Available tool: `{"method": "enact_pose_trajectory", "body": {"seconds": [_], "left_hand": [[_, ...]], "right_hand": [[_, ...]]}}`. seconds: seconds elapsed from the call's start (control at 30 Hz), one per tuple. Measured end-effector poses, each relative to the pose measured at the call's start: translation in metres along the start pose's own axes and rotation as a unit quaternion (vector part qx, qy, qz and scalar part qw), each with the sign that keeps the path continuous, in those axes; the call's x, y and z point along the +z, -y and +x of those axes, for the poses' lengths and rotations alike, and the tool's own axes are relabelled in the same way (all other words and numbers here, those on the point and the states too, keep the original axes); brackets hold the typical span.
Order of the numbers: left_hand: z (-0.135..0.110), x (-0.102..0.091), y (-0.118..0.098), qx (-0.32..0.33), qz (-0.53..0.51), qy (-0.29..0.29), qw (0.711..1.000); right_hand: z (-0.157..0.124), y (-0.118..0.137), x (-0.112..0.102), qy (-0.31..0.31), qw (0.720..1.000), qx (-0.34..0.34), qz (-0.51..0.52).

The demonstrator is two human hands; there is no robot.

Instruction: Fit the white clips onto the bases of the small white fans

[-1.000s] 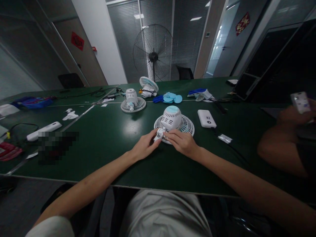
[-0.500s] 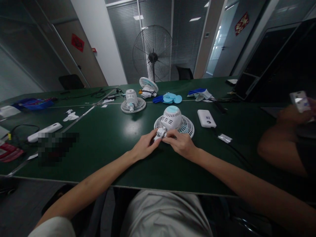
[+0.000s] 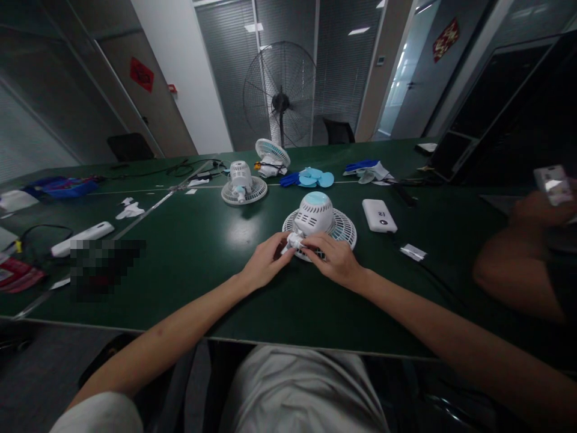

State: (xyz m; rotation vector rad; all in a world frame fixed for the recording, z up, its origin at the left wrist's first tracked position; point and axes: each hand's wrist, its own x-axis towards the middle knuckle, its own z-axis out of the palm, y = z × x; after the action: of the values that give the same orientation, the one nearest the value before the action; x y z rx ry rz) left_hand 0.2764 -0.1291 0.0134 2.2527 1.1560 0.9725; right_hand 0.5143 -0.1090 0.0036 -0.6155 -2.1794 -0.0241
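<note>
**A:** Where is the small white desk fan (image 3: 319, 221) found?

**B:** It is laid face down near the middle of the green worktop (image 3: 202, 240). The round grille is flat on the surface and the motor housing is turned upward. A pale blue cap is seen on top of the housing.

**A:** What is done by the hands?

**B:** A small white part (image 3: 293, 242) at the near side of the housing is pinched from both sides. The grip of the left hand (image 3: 265, 264) is closed on it from the left. The grip of the right hand (image 3: 334, 260) is closed on it from the right, so the fingertips are almost met over it. Whether the part is joined to the fan cannot be told.

**A:** What is placed around?

**B:** A white power bank (image 3: 379, 215) is laid just to the right of the fan, and a silver packet (image 3: 413, 252) is seen nearer the edge. A second small fan (image 3: 244, 183), a third small fan (image 3: 272, 157) and loose blue blades (image 3: 312, 177) are kept farther back. At the far right, a phone (image 3: 553, 183) is held by another person's hand (image 3: 538, 210).
</note>
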Motion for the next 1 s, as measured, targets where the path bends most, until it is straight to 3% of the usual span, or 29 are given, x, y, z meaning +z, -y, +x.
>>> {"method": "enact_pose_trajectory", "body": {"seconds": [0.1, 0.27, 0.47, 0.67, 1.0], "left_hand": [[-0.001, -0.001, 0.000, 0.007, -0.008, 0.001, 1.000], [-0.001, -0.005, -0.005, 0.058, 0.085, 0.048, 0.994], [0.001, -0.006, -0.007, 0.064, 0.125, 0.063, 0.988], [0.001, -0.005, -0.005, 0.068, 0.129, 0.064, 0.987], [0.001, -0.004, -0.006, 0.056, 0.102, 0.061, 0.991]], "right_hand": [[0.000, 0.000, -0.001, -0.005, 1.000, -0.003, 0.000], [-0.002, -0.002, 0.002, 0.003, 1.000, 0.007, 0.000], [-0.004, -0.005, 0.001, 0.026, 1.000, -0.007, 0.009], [-0.003, -0.015, -0.009, 0.047, 0.994, -0.080, -0.055], [-0.001, -0.009, -0.011, 0.019, 0.991, -0.061, -0.114]]}}
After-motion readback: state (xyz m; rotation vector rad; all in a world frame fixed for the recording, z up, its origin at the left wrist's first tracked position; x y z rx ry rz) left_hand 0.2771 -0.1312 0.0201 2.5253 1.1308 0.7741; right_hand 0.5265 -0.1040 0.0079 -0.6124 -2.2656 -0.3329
